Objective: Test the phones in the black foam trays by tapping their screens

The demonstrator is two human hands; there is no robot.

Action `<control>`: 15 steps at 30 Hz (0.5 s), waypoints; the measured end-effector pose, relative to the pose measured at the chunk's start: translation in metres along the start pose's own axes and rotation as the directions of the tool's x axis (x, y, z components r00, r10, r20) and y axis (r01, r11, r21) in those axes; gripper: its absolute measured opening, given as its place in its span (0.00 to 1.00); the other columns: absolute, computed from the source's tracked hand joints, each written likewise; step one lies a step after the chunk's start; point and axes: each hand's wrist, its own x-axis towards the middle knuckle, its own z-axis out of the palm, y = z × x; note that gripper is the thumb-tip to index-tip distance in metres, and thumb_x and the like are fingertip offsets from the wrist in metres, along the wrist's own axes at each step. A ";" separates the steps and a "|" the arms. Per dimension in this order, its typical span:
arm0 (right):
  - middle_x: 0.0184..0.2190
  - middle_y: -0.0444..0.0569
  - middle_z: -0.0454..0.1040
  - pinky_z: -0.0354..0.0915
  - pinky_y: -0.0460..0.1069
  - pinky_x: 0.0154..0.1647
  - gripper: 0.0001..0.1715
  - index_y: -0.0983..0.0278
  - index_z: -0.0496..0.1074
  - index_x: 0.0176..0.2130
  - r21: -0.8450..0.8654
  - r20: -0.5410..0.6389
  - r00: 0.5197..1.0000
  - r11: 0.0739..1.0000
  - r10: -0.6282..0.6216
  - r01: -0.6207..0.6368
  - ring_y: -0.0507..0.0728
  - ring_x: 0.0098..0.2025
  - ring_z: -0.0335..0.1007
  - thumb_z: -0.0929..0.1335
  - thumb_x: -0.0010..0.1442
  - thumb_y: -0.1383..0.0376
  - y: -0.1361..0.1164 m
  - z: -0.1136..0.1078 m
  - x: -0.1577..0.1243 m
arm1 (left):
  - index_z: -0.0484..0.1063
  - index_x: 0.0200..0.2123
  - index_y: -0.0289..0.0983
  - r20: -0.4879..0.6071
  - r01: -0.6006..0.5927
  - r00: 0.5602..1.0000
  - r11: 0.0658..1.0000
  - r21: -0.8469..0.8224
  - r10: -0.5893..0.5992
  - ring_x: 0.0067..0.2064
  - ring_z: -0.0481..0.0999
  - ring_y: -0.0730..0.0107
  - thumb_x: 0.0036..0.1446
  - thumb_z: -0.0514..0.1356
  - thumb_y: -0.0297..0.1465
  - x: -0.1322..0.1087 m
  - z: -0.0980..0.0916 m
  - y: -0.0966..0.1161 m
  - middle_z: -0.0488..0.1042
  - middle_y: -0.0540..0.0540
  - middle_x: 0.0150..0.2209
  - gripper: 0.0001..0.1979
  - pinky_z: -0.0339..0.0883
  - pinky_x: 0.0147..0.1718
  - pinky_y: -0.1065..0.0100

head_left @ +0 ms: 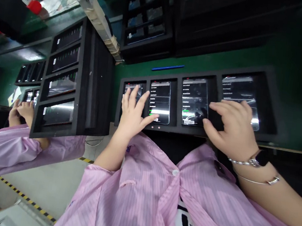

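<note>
**Tray, black foam** (pixel 165 129): four compartments in a row, lying on the green worktop (pixel 299 65) at the near edge, straight ahead of the person. One lit phone sits face up in each compartment.

**First phone** (pixel 129 86): at the 9 o'clock end of the tray, mostly covered by the left hand.

**Second phone** (pixel 160 99): just beside the first, at its 3 o'clock. Lines of text and a bright bar show on the screen.

**Third phone** (pixel 194 100): right of centre, screen uncovered except at its 3 o'clock edge.

**Fourth phone** (pixel 238 87): at the 3 o'clock end, lower half hidden under the right hand.

**Left hand** (pixel 134 112): flat, fingers spread, lying over the first phone and gripping nothing. The thumb reaches toward 3 o'clock onto the lower corner of the second phone.

**Right hand** (pixel 232 129): flat, fingers stretched out and loosely side by side, pointing to 9 o'clock and gripping nothing. The fingertips reach the third phone's edge. Watch (pixel 254 162) on the wrist.

**Blue pen** (pixel 167 67): on the worktop at the tray's 12 o'clock, apart from it.

**Stacked trays** (pixel 63 79): at the tray's 9 o'clock, holding more phones.

**Co-worker's hands** (pixel 21 111): beyond the stack at 9 o'clock, in pink sleeves.
</note>
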 end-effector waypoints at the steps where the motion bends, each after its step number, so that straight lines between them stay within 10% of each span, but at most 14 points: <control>1: 0.54 0.59 0.78 0.55 0.71 0.72 0.23 0.65 0.72 0.55 0.014 0.043 0.999 1.000 -0.003 0.002 0.70 0.63 0.70 0.64 0.69 0.54 -0.004 0.001 0.002 | 0.62 0.71 0.44 0.027 0.001 1.000 1.000 0.007 -0.002 0.78 0.42 0.35 0.62 0.58 0.62 0.000 0.003 0.005 0.51 0.36 0.77 0.43 0.40 0.73 0.34; 15: 0.73 0.69 0.54 0.48 0.78 0.72 0.41 0.66 0.60 0.70 -0.050 0.245 0.969 0.998 -0.012 0.025 0.79 0.76 0.46 0.64 0.70 0.45 -0.025 0.020 0.011 | 0.68 0.67 0.41 0.041 0.078 0.996 0.993 0.085 -0.081 0.77 0.46 0.32 0.63 0.61 0.57 0.003 0.025 0.019 0.57 0.34 0.74 0.37 0.35 0.73 0.29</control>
